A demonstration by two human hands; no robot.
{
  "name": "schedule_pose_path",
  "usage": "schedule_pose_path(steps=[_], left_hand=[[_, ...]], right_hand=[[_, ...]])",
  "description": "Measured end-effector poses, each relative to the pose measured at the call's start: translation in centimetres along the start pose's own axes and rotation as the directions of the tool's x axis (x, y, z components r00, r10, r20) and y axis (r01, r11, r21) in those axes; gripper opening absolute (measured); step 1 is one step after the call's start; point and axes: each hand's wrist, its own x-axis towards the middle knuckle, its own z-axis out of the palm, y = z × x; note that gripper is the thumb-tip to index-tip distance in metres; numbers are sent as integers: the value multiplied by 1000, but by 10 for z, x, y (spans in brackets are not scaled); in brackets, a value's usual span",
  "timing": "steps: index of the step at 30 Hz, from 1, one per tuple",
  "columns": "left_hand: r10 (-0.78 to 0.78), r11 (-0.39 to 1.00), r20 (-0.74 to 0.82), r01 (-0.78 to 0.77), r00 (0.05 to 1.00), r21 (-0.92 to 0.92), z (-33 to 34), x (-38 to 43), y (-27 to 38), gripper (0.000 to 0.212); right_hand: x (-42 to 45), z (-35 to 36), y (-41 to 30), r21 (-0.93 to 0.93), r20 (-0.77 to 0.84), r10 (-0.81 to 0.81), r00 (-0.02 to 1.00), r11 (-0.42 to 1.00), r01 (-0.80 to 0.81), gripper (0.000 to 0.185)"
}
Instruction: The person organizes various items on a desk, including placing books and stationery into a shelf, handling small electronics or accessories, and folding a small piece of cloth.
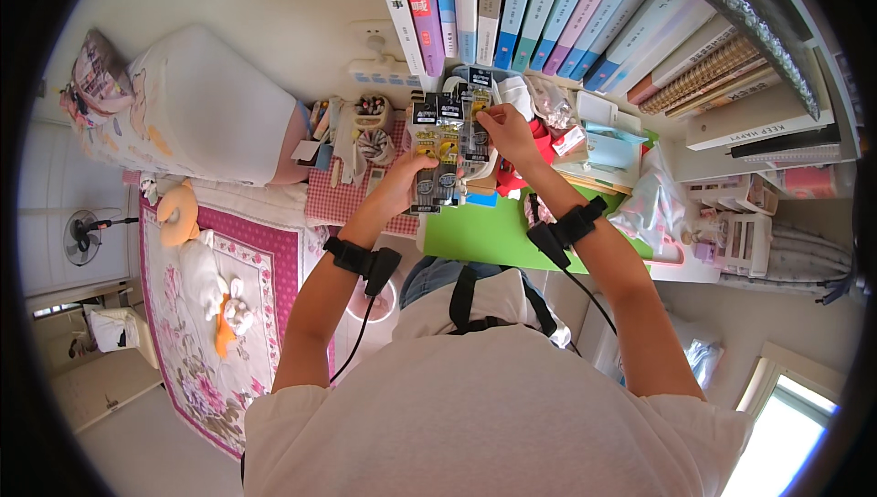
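Observation:
My left hand [404, 182] holds several slim clear packets [436, 147] with black and yellow printed cards, spread side by side. Between the thumb and fingers of my right hand [507, 130] is another such packet [477, 113], upright and just right of the others, overlapping their edge in the view. All of them are above the back part of a desk with a green mat [479, 230]. Black straps with small boxes and cables are on both forearms. What the packets contain is too small to tell.
A row of books [548, 10] stands on a shelf behind the hands. Pens in holders [372, 110] and a red checked cloth [329, 195] lie to the left. Red fabric [541, 144], small packages and a clear plastic bag [651, 202] are to the right. A bed [226, 257] is further left.

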Motion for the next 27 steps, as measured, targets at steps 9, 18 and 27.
schedule_pose_path(steps=[9, 18, 27], left_hand=[[19, 998, -6, -20, 1000, -52, 1, -5, 1, 35], [41, 998, -2, -41, 999, 55, -9, 10, -9, 32], [70, 995, -75, -64, 995, 79, 4, 10, -7, 25]], right_hand=[[-4, 5, -15, -476, 37, -127, 991, 870, 129, 36], [-37, 5, -23, 103, 444, 44, 895, 990, -100, 28], [4, -3, 2, 265, 101, 136, 986, 951, -159, 28]])
